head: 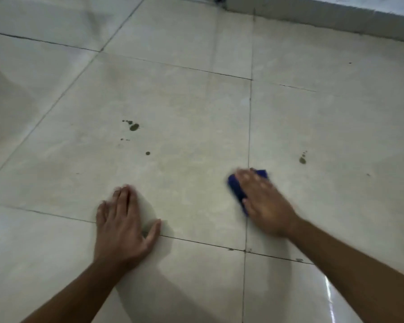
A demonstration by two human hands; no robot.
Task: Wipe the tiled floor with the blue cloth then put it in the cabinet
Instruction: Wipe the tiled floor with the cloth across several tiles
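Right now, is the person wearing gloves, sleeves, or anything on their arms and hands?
No. Both the left hand and the right hand are bare, with no gloves. Both forearms are uncovered as far as the picture shows, so no sleeves are in view. I see no watch, bracelet or ring, though the right hand is blurred, so something small could be missed.

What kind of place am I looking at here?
Probably a room indoors, seen from close to the ground: large pale glossy floor tiles with dark grout lines, a grey skirting along the far wall, and dark spots being cleaned with a blue cloth.
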